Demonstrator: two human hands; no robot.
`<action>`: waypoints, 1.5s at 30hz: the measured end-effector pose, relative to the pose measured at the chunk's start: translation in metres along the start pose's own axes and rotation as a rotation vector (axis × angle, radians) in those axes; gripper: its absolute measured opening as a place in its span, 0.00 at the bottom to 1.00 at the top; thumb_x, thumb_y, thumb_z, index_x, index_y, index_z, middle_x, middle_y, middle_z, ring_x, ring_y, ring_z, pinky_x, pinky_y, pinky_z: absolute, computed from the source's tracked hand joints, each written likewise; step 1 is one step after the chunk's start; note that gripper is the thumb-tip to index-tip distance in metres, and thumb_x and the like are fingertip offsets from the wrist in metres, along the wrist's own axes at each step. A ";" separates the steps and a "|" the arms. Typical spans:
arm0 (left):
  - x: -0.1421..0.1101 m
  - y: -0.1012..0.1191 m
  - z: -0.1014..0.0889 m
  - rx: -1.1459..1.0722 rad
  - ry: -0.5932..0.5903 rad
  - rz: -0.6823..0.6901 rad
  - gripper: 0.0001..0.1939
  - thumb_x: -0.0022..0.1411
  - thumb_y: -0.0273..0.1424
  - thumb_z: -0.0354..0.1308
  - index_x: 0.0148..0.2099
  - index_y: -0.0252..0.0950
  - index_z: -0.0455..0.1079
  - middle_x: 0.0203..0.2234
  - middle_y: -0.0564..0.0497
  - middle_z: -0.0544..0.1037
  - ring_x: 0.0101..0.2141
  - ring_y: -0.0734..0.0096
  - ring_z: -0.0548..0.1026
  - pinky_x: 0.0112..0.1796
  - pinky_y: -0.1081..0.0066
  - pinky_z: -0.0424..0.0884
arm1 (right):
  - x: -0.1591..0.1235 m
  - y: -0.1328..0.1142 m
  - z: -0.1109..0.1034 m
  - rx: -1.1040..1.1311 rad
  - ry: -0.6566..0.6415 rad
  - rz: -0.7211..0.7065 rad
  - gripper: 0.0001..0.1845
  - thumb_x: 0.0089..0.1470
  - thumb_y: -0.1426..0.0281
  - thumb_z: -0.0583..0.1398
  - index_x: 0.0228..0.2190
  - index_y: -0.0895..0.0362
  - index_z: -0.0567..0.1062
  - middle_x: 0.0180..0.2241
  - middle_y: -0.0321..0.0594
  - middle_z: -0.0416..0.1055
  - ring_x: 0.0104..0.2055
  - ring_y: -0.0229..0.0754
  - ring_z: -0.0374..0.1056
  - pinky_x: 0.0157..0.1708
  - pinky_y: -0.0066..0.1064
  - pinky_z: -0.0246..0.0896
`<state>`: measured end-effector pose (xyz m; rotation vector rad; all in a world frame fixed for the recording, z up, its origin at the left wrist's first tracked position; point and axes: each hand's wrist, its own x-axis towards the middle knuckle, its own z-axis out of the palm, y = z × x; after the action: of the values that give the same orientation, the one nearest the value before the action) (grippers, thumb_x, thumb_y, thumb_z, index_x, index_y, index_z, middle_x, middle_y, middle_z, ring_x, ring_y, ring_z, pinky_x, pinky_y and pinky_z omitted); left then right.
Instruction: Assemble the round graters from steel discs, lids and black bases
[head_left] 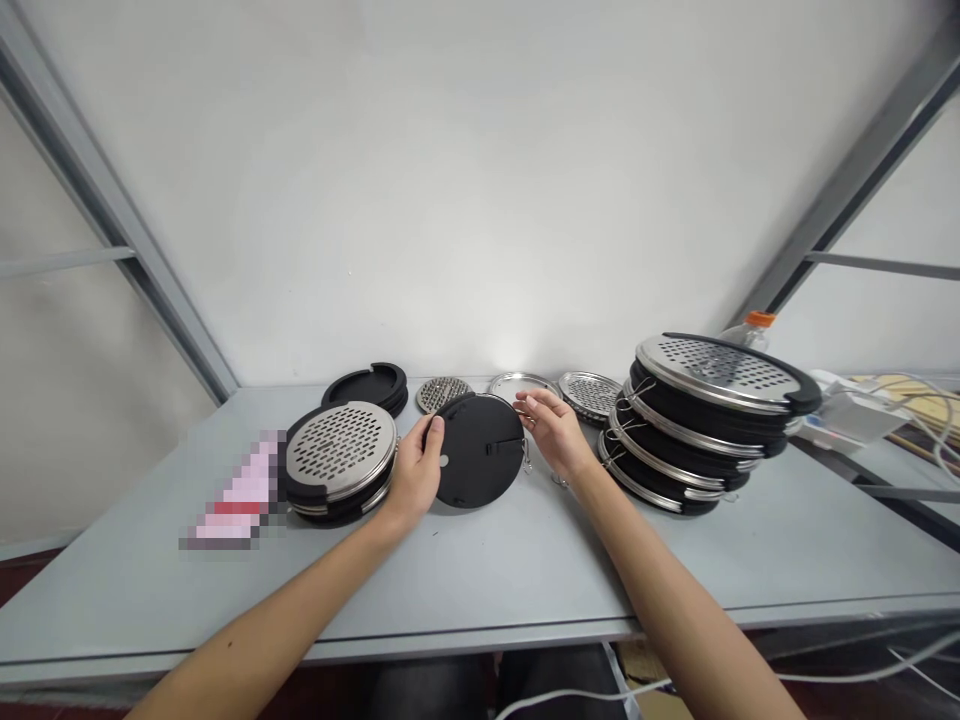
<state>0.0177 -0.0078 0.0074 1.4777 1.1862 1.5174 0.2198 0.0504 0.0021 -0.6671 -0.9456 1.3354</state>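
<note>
In the middle, my left hand [416, 470] grips the left edge of a round black grater base [476, 460], thumb on the face toward me. The base is tilted up and shows a flat face with a small tab and a pale dot. A wire clasp [526, 456] hangs at its right edge. My right hand [551, 425] is beside the upper right edge, its fingers loosely bent and apart; whether the fingertips touch the rim I cannot tell. Left of my left hand, graters with perforated metal tops [341, 452] are stacked on black bases.
A tall stack of graters [694, 430] stands at the right. Behind lie black rings [367, 385], a loose perforated disc [442, 393], a metal ring [517, 380] and stacked perforated plates [591, 393]. An orange-capped bottle [754, 330] and cables [930, 430] are at the far right.
</note>
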 end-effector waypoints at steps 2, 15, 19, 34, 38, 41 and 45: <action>-0.001 0.001 0.001 0.017 -0.008 0.002 0.20 0.66 0.47 0.47 0.31 0.36 0.63 0.24 0.56 0.64 0.28 0.74 0.64 0.30 0.76 0.62 | 0.001 0.001 -0.001 -0.023 -0.002 -0.013 0.09 0.40 0.65 0.70 0.27 0.52 0.77 0.34 0.35 0.74 0.37 0.39 0.69 0.37 0.30 0.62; -0.007 0.004 0.003 0.093 -0.016 0.049 0.20 0.67 0.45 0.45 0.41 0.35 0.69 0.26 0.54 0.69 0.31 0.70 0.70 0.34 0.73 0.68 | 0.005 0.008 -0.006 -0.352 0.125 -0.253 0.10 0.41 0.62 0.68 0.26 0.54 0.77 0.26 0.35 0.73 0.29 0.38 0.67 0.34 0.33 0.63; -0.007 0.000 0.002 0.126 0.028 0.042 0.21 0.67 0.46 0.45 0.48 0.36 0.69 0.26 0.53 0.71 0.33 0.68 0.72 0.36 0.71 0.69 | 0.003 0.006 -0.004 -0.342 0.092 -0.213 0.13 0.44 0.58 0.67 0.28 0.54 0.79 0.30 0.38 0.75 0.32 0.40 0.68 0.34 0.33 0.63; -0.003 -0.003 -0.002 0.116 0.078 0.083 0.21 0.65 0.46 0.49 0.50 0.37 0.69 0.31 0.51 0.76 0.36 0.66 0.74 0.39 0.70 0.70 | -0.005 0.012 0.005 -0.380 -0.231 -0.005 0.19 0.49 0.55 0.64 0.40 0.52 0.79 0.38 0.38 0.78 0.41 0.46 0.71 0.46 0.36 0.61; -0.005 0.002 0.000 0.046 0.024 0.084 0.20 0.66 0.45 0.48 0.51 0.37 0.68 0.42 0.47 0.76 0.44 0.64 0.73 0.45 0.68 0.69 | -0.006 0.013 0.006 -0.318 -0.175 0.007 0.19 0.47 0.55 0.65 0.37 0.53 0.80 0.34 0.39 0.78 0.38 0.46 0.72 0.42 0.36 0.64; -0.007 0.006 0.001 -0.033 -0.124 0.118 0.20 0.67 0.43 0.48 0.54 0.37 0.66 0.49 0.45 0.73 0.51 0.62 0.70 0.52 0.65 0.65 | -0.006 0.011 0.007 -0.171 -0.120 0.079 0.19 0.44 0.54 0.66 0.36 0.52 0.80 0.33 0.39 0.79 0.39 0.48 0.73 0.40 0.37 0.66; -0.009 0.011 0.002 -0.147 -0.321 0.150 0.27 0.63 0.38 0.56 0.62 0.37 0.57 0.57 0.44 0.66 0.57 0.59 0.64 0.57 0.62 0.60 | -0.008 0.005 0.007 -0.077 -0.063 0.142 0.19 0.42 0.53 0.67 0.34 0.52 0.79 0.32 0.40 0.79 0.41 0.51 0.73 0.38 0.39 0.69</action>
<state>0.0221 -0.0196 0.0146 1.6633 0.7746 1.3664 0.2113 0.0430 -0.0004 -0.7668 -1.0194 1.4578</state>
